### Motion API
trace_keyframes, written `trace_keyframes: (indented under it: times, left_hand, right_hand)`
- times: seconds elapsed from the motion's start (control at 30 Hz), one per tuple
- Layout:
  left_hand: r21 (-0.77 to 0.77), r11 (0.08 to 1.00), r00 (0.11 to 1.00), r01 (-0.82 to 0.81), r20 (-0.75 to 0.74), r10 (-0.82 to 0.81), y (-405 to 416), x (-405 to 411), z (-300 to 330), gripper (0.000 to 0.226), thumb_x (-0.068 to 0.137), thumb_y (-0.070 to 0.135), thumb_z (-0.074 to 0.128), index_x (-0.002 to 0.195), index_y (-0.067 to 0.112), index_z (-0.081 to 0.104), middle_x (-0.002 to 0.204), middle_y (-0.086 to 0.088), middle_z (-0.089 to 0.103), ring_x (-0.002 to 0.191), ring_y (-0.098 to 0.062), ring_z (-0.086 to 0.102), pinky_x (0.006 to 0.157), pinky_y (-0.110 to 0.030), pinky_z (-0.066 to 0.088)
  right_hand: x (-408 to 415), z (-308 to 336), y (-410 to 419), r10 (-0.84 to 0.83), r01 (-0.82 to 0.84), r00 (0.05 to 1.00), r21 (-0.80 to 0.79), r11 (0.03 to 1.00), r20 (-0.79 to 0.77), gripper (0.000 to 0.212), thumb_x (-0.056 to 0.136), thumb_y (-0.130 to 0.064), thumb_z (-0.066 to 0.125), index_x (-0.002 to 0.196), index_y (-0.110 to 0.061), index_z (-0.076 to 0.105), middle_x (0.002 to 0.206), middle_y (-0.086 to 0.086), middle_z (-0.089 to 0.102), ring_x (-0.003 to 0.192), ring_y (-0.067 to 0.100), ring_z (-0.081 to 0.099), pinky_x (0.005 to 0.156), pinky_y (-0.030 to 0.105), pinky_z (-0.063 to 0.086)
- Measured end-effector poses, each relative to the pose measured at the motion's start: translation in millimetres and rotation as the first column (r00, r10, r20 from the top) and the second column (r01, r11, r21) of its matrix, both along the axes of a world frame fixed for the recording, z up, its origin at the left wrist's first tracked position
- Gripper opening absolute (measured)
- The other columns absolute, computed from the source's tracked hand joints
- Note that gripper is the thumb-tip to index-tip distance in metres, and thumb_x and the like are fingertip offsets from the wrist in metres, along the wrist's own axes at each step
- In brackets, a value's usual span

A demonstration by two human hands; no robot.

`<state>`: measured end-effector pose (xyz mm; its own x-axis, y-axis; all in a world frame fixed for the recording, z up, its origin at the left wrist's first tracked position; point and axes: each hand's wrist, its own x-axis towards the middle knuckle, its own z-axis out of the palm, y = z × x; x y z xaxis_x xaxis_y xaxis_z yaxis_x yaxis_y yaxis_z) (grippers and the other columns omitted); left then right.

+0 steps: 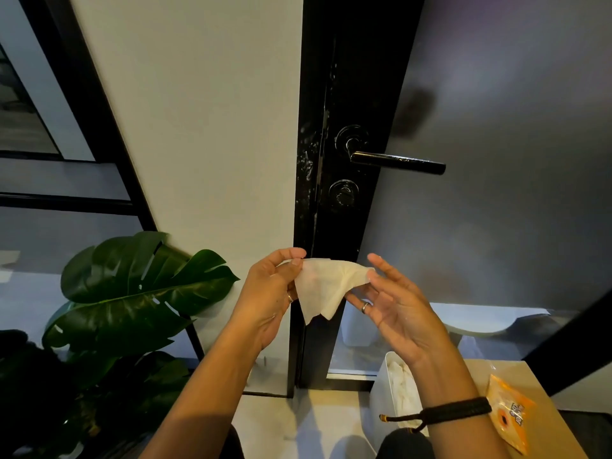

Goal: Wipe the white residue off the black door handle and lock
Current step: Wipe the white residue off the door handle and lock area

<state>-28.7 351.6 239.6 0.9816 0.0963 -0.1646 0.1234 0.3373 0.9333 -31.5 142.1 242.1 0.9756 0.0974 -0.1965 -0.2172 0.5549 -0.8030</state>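
Low in the frame's centre, left hand (270,289) and right hand (394,303) each pinch the white wipe (328,288), below the black door handle (395,160) and lock (343,193).

Door handle (395,160) black, white specks; wipe (328,289) cream; leaf (139,286) dark green; packet (511,414) orange.

Open air separates the raised left hand (268,293) and right hand (397,309), which stretch a wipe (328,289) between them, from the black door handle (397,162) and lock (343,193) above; nothing stands in that gap. The lever juts rightward off the door, with bare panel above and below it. A leafy plant (132,286) crowds the lower left; a white bin (384,389) sits low right.
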Motion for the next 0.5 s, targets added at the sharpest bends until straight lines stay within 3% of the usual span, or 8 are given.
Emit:
trace_keyframes:
  times: [0.13,0.27,0.4,0.5]
  left_hand:
    - [0.019,1.0,1.0,0.0,-0.001,0.0,1.1,-1.0,1.9,0.02,0.108,0.011,0.059,0.112,0.019,0.077,0.123,-0.011,0.077,0.116,-0.028,0.072,0.094,-0.037,0.063]
    - [-0.02,1.0,1.0,0.008,0.007,-0.008,2.9,-1.7,6.9,0.021,0.108,0.01,0.059,0.111,0.016,0.079,0.114,-0.006,0.081,0.108,-0.023,0.074,0.09,-0.033,0.065]
    - [-0.007,0.999,0.997,0.045,0.062,-0.044,8.3,-4.7,13.5,0.019,0.1,0.016,0.069,0.116,0.013,0.079,0.112,-0.005,0.082,0.107,-0.022,0.076,0.089,-0.03,0.065]
    - [0.163,0.979,0.981,0.125,0.126,-0.146,16.5,-6.9,13.7,0.048,0.075,0.023,0.088,0.122,0.015,0.078,0.117,-0.004,0.081,0.111,-0.02,0.076,0.093,-0.031,0.064]
  right_hand:
    - [0.0,10.2,0.8,-0.082,0.081,0.995,0.01,0.997,0.061,0.043,0.094,0.0,0.064,0.136,-0.012,0.06,0.104,0.012,0.08,0.101,0.029,0.078,0.077,0.039,0.067]
    - [2.6,13.0,-5.0,-0.097,0.105,0.991,-0.086,0.991,0.094,0.039,0.095,-0.002,0.065,0.13,-0.018,0.061,0.096,0.004,0.082,0.097,0.024,0.079,0.083,0.039,0.065]
    - [-0.5,12.2,-16.4,-0.076,0.147,0.977,-0.369,0.918,0.199,0.037,0.09,-0.01,0.073,0.123,-0.025,0.064,0.107,0.007,0.08,0.101,0.028,0.078,0.083,0.039,0.065]
    - [-3.4,10.8,-28.6,-0.041,0.215,0.953,-0.58,0.785,0.299,0.022,0.093,-0.019,0.075,0.113,-0.026,0.071,0.108,0.002,0.079,0.099,0.03,0.078,0.081,0.04,0.065]
